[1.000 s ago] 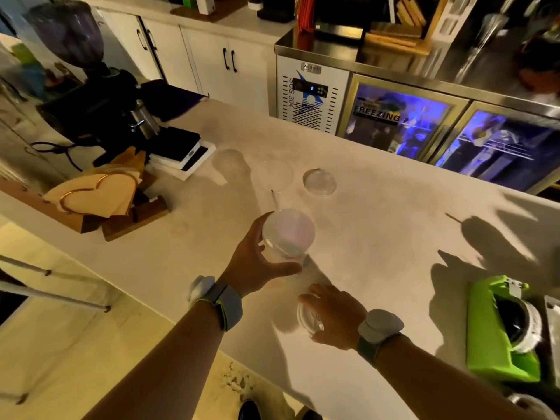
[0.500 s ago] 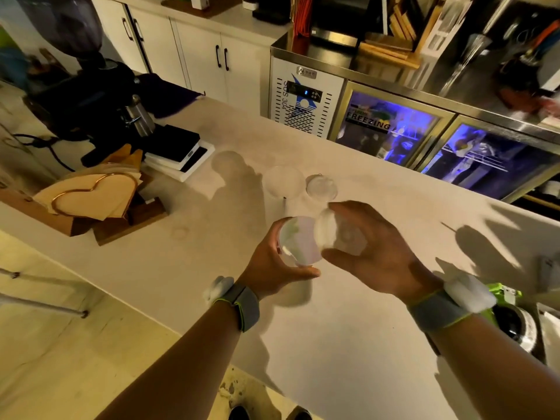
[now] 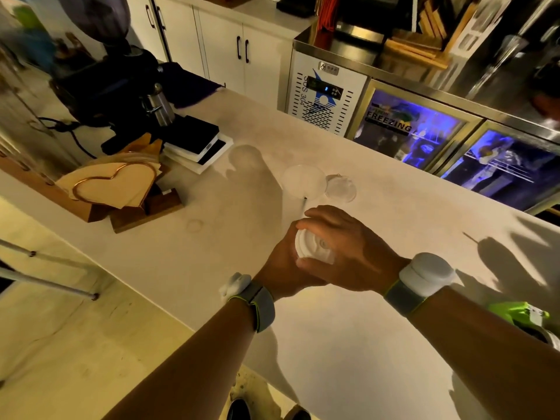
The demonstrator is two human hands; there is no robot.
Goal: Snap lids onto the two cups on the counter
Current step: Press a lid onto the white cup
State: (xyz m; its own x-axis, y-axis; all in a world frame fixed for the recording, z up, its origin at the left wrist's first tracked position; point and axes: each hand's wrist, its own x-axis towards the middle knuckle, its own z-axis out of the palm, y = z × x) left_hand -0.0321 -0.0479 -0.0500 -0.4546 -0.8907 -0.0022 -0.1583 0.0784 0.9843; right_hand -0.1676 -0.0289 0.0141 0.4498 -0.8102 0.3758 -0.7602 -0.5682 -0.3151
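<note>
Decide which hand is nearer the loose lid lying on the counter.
Right. The right hand lies just short of the loose lid; the left hand sits farther back and leftward.

a white round lid (image 3: pixel 315 247) with a small raised centre lies flat on top of a cup held above the pale counter (image 3: pixel 378 344); the cup beneath is almost wholly hidden. farther back a second cup (image 3: pixel 304 180), clear and uncovered, stands upright on the counter, and a clear domed lid (image 3: pixel 341 189) lies just beside it on its right.
</note>
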